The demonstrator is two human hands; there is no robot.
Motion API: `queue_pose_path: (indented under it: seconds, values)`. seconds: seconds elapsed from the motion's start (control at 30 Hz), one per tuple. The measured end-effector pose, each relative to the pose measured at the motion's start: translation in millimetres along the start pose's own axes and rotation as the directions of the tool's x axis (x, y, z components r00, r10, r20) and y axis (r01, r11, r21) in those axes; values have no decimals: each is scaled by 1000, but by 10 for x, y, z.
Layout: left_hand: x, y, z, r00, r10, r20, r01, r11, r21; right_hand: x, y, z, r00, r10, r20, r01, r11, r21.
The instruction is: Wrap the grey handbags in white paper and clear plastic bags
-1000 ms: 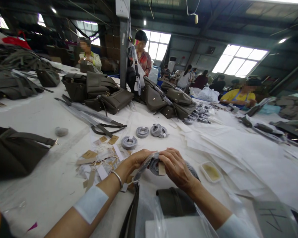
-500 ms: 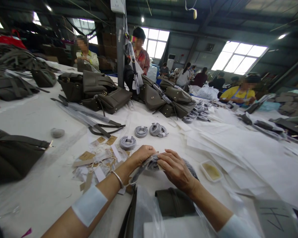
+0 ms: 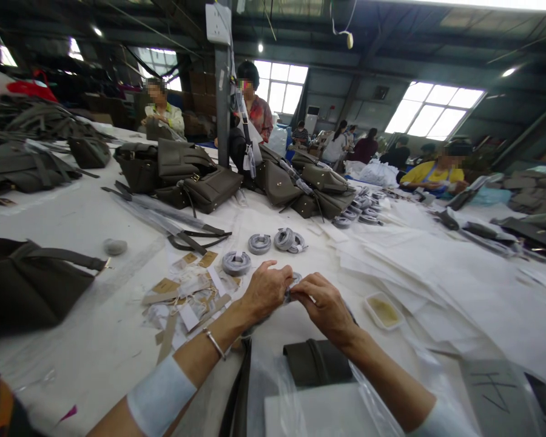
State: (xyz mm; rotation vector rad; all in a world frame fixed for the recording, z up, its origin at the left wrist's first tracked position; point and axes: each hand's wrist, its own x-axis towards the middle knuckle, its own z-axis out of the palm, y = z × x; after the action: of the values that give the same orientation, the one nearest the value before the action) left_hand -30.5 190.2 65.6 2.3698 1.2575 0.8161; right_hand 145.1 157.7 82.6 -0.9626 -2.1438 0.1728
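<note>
My left hand point(image 3: 269, 290) and my right hand point(image 3: 325, 306) meet above the table, fingers closed on a grey, plastic-wrapped bag strap point(image 3: 293, 280). Most of the strap is hidden behind the fingers. Just beyond lie several coiled straps point(image 3: 236, 263) with white bands round them. To the left of my left wrist is a loose heap of tags point(image 3: 182, 297), brown and white with strings. Below my hands, close to me, a dark olive bag point(image 3: 317, 363) lies partly under clear plastic and a white sheet.
Olive handbags point(image 3: 213, 185) are piled across the table's far side, by a post point(image 3: 223, 97). Thin white sheets point(image 3: 418, 291) spread to the right, beside a small shallow dish point(image 3: 384, 311). Another bag point(image 3: 31, 285) stands at left. Co-workers sit beyond.
My left hand has shifted slightly right and turned over the strap. My right hand's fingers have gone from lying over the coil to a pinch, and less of the strap shows.
</note>
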Motion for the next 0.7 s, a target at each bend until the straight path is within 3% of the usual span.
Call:
queue_pose_path:
  seconds: [0.1, 0.2, 0.27, 0.4, 0.57, 0.7]
  values:
    - [-34, 62, -10, 999, 45, -21, -44, 998, 50, 17, -49, -6, 978, 204, -52, -201, 978, 58]
    - [-85, 127, -11, 997, 38, -70, -32, 996, 79, 18, -53, -23, 954, 298, -44, -292, 951, 104]
    - [-130, 166, -1, 995, 38, -97, -29, 995, 91, 7, -25, -38, 936, 352, 9, -347, 920, 181]
    - [-239, 242, 3, 991, 85, -103, -74, 991, 109, -20, 55, -87, 863, 453, 225, -505, 798, 328]
    - [-375, 374, -23, 977, 201, -67, -181, 956, 229, -67, 59, -145, 833, 454, 316, -549, 755, 360]
    - [-459, 448, 62, 985, 166, -39, -153, 961, 230, -228, 0, -98, 842, 474, 256, -539, 759, 366]
